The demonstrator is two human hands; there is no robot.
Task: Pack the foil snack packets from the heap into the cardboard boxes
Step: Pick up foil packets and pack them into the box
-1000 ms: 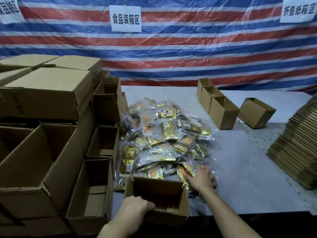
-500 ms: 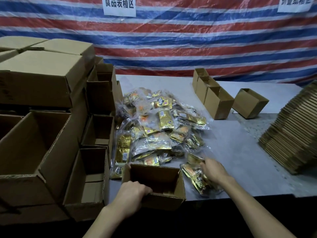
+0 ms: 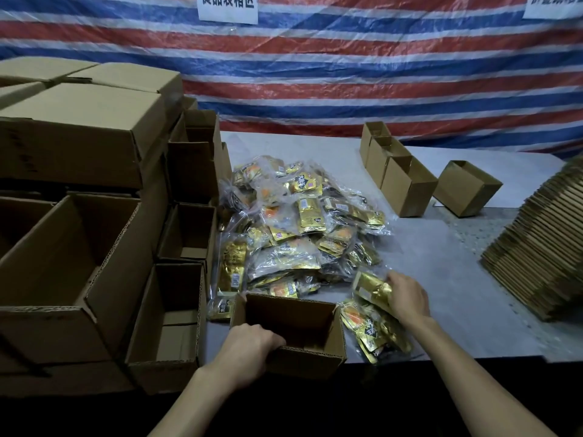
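Crinkly foil packets (image 3: 373, 288) now beside corrugated box (image 3: 303, 361), apparently within right hand (image 3: 408, 298)

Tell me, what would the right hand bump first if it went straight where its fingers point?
Probably the heap of foil packets: the right hand, holding a gold packet, points toward it.

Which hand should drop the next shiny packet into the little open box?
The right hand. It holds a gold packet just right of the open box, so it is probably a short move in. The left hand grips the box's near wall, likely steadying it.
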